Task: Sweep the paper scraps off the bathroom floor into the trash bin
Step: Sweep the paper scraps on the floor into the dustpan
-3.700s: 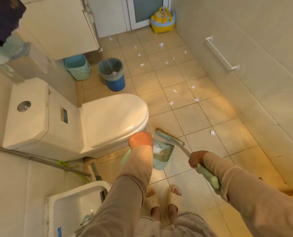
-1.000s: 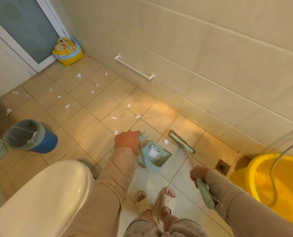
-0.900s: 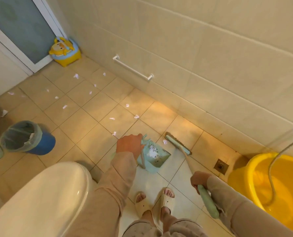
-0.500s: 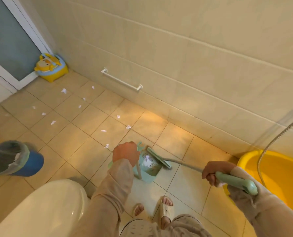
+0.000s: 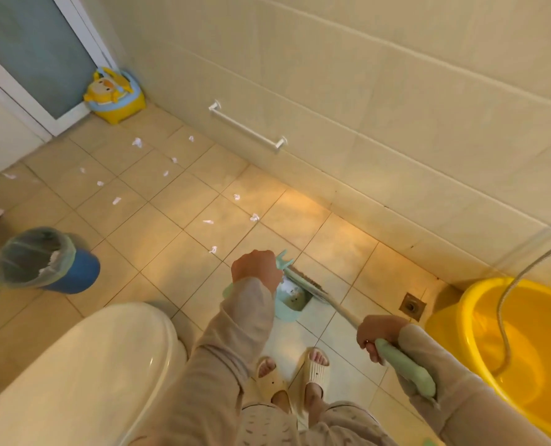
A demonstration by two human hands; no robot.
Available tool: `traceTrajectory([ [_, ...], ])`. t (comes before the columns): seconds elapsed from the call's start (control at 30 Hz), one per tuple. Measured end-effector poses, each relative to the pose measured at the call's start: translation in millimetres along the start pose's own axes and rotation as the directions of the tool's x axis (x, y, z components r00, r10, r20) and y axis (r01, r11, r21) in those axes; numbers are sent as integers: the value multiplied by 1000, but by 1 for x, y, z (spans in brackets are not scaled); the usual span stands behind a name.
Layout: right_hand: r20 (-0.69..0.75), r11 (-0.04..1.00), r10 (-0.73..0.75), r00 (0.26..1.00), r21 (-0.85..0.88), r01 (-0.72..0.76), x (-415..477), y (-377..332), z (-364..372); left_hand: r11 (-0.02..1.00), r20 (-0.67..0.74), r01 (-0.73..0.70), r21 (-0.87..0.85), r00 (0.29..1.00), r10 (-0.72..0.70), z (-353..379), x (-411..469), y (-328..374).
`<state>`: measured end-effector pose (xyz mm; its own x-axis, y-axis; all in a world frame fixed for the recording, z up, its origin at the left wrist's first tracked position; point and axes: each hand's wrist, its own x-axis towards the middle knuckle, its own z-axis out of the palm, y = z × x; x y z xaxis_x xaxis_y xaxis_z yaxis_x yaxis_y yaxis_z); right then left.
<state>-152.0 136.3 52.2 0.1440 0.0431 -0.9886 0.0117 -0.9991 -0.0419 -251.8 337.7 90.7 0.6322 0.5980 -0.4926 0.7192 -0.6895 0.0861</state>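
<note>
My left hand grips the handle of a pale green dustpan resting on the tiled floor in front of my feet. White scraps lie inside the pan. My right hand holds the green grip of a long broom; its brush head lies across the pan's mouth. Several white paper scraps are scattered over the tiles beyond, towards the door. The blue trash bin with a clear liner stands at the left.
A white toilet fills the lower left. A yellow basin with a shower hose is at the right, next to a floor drain. A yellow child's potty sits by the door. A white rail runs along the wall.
The broom head swept from the tiles right of the pan to the pan's mouth, carrying the scrap that lay there. My right hand swung out and came back lower. The view shifted.
</note>
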Motion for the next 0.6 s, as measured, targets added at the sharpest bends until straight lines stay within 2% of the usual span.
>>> traceTrajectory([
  [0.07,14,991,-19,1000,133,17,-3,9,-6,986,75,45,-163,997,-34,-1,1,-7],
  [0.13,15,971,-40,999,238,35,-6,16,-8,965,93,79,-250,994,-57,1,-1,-16],
  [0.23,7,917,-63,998,395,55,-7,12,-2,961,39,85,-264,996,-78,4,-5,-26],
  [0.4,10,829,-84,996,555,65,6,-2,13,973,-32,50,-224,998,-59,4,-6,-24],
  [0.6,96,756,-139,986,653,43,13,-8,-16,970,-101,104,-219,987,-129,8,-11,-32],
])
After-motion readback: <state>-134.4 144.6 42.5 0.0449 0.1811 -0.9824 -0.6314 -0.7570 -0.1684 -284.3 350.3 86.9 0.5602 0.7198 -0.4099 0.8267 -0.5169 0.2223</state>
